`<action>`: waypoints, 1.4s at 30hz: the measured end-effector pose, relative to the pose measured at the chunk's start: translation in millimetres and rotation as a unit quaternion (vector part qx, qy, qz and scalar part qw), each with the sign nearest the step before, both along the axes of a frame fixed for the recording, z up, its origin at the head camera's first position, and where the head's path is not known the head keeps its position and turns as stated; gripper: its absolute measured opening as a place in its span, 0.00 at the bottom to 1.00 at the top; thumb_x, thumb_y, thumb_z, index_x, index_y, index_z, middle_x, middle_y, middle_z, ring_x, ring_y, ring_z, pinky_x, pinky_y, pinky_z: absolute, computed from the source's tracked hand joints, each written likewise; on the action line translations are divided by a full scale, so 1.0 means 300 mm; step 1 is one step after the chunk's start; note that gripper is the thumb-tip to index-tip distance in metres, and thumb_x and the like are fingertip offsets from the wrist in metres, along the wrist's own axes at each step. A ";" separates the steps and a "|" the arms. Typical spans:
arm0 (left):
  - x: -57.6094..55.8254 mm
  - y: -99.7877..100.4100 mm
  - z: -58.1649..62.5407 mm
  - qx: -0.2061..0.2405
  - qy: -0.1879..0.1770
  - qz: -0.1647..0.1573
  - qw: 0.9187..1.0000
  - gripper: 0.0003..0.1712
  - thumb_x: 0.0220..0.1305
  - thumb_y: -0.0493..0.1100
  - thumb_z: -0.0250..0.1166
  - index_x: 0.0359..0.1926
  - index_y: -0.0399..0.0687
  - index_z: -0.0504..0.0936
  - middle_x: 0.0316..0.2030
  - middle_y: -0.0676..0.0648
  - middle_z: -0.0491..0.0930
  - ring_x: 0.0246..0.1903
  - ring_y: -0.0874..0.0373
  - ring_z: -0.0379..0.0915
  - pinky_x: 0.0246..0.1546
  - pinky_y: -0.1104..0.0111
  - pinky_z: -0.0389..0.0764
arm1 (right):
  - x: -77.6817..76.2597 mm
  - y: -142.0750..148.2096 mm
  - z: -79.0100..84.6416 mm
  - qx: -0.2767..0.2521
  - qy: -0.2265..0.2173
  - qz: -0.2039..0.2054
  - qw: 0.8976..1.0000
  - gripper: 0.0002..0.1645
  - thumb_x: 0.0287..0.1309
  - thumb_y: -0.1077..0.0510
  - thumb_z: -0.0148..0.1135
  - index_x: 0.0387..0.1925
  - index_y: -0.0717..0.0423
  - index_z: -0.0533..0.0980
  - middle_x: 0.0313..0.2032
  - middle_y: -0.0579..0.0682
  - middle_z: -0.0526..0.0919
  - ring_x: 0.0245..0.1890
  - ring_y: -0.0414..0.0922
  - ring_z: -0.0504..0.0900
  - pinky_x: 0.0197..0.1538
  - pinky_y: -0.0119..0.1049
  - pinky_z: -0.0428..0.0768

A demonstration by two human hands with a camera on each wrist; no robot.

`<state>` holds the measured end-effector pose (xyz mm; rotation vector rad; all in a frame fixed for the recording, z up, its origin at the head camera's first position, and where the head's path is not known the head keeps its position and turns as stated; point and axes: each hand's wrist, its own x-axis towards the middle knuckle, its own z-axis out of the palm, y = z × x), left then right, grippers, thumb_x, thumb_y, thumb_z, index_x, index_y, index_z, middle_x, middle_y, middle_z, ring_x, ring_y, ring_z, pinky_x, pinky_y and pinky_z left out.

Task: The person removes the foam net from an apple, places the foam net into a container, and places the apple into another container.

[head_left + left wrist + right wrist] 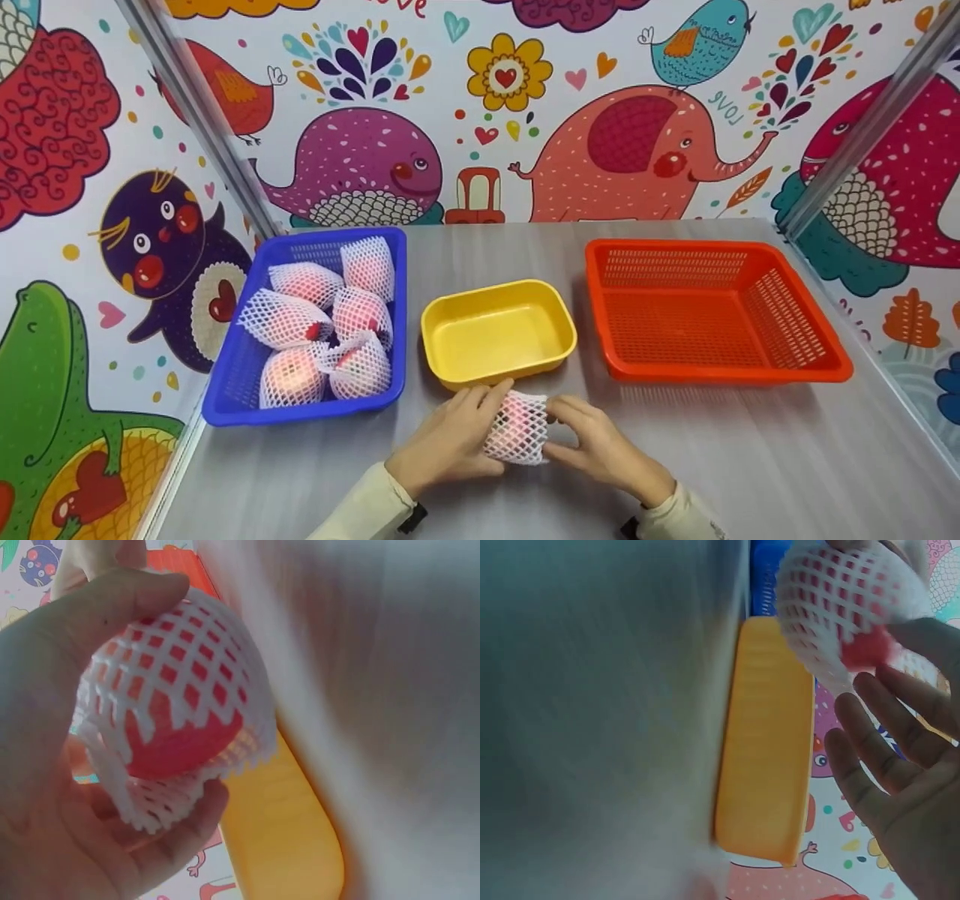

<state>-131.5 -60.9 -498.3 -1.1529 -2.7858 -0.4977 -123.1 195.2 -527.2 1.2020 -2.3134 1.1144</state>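
A round red fruit (517, 427) in a white foam net is held above the grey table, just in front of the yellow tub. My left hand (450, 435) grips it, thumb on one side and fingers curled round the other in the left wrist view. Red skin (184, 746) shows at one open end of the net (176, 652). At the fruit's right end is my right hand (604, 450), its fingers spread and only slightly bent. In the right wrist view its thumb and fingertips (864, 682) are right at the net's edge, beside a red patch.
On the left, a blue basket (304, 416) holds several fruits in white foam nets (292, 375). The yellow tub (499, 337) stands in the middle, and a red-orange basket (675, 315) at the right. Cartoon-printed walls (480, 112) close off the table's back and sides.
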 end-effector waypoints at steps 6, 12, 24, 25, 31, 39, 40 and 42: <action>0.022 0.024 0.004 0.014 -0.013 -0.012 1.000 0.61 0.41 0.55 0.79 0.73 0.37 0.60 0.57 0.42 0.76 0.51 0.51 0.73 0.55 0.62 0.76 | 0.011 -0.016 -0.028 0.028 -0.010 -0.031 0.999 0.40 0.36 0.59 0.78 0.57 0.59 0.75 0.52 0.51 0.78 0.49 0.46 0.77 0.51 0.41 0.80; 0.034 0.036 0.000 0.036 0.006 -0.054 0.998 0.60 0.42 0.51 0.80 0.72 0.31 0.60 0.59 0.40 0.75 0.54 0.50 0.74 0.59 0.62 0.74 | 0.022 -0.025 -0.037 0.069 -0.017 -0.044 0.997 0.50 0.32 0.52 0.80 0.62 0.59 0.72 0.57 0.52 0.77 0.57 0.50 0.76 0.59 0.58 0.72; -0.002 -0.022 0.023 0.103 -0.027 -0.106 0.989 0.23 0.58 0.36 0.71 0.55 0.39 0.79 0.43 0.48 0.84 0.41 0.58 0.80 0.44 0.67 0.81 | 0.030 0.002 -0.025 0.016 -0.004 -0.089 0.996 0.45 0.28 0.50 0.80 0.57 0.50 0.75 0.51 0.42 0.80 0.51 0.46 0.74 0.55 0.42 0.72; -0.006 -0.026 0.023 0.112 -0.023 -0.109 0.987 0.16 0.58 0.35 0.70 0.49 0.42 0.81 0.37 0.51 0.83 0.35 0.61 0.79 0.38 0.70 0.80 | 0.034 0.008 -0.025 0.016 -0.008 -0.094 0.995 0.45 0.28 0.51 0.80 0.56 0.50 0.75 0.51 0.42 0.80 0.52 0.46 0.74 0.55 0.43 0.72; -0.026 -0.039 0.032 0.128 -0.006 -0.100 0.987 0.07 0.57 0.35 0.70 0.28 0.48 0.79 0.22 0.57 0.72 0.23 0.67 0.63 0.23 0.77 0.67 | 0.058 0.038 -0.014 0.011 -0.033 -0.115 0.993 0.48 0.24 0.53 0.80 0.57 0.53 0.75 0.52 0.43 0.78 0.53 0.46 0.73 0.55 0.44 0.75; -0.065 -0.062 0.093 0.116 0.009 -0.048 0.992 0.06 0.58 0.34 0.69 0.30 0.45 0.79 0.24 0.55 0.73 0.23 0.63 0.66 0.23 0.74 0.70 | 0.083 0.107 0.022 -0.021 -0.014 -0.135 0.990 0.53 0.32 0.46 0.86 0.64 0.52 0.73 0.54 0.46 0.78 0.53 0.46 0.74 0.58 0.31 0.70; -0.073 -0.069 0.106 0.114 0.018 -0.037 0.993 0.05 0.58 0.34 0.69 0.31 0.45 0.80 0.24 0.55 0.74 0.23 0.62 0.67 0.23 0.73 0.72 | 0.086 0.116 0.024 -0.022 -0.015 -0.140 0.990 0.54 0.31 0.45 0.86 0.64 0.51 0.73 0.54 0.45 0.78 0.53 0.46 0.74 0.57 0.30 0.69; -0.093 -0.083 0.132 0.110 0.040 -0.012 0.993 0.05 0.58 0.35 0.69 0.31 0.45 0.80 0.24 0.54 0.75 0.23 0.61 0.69 0.24 0.70 0.75 | 0.092 0.132 0.021 -0.026 -0.016 -0.147 0.989 0.55 0.30 0.46 0.87 0.65 0.49 0.73 0.53 0.44 0.79 0.51 0.46 0.74 0.56 0.29 0.69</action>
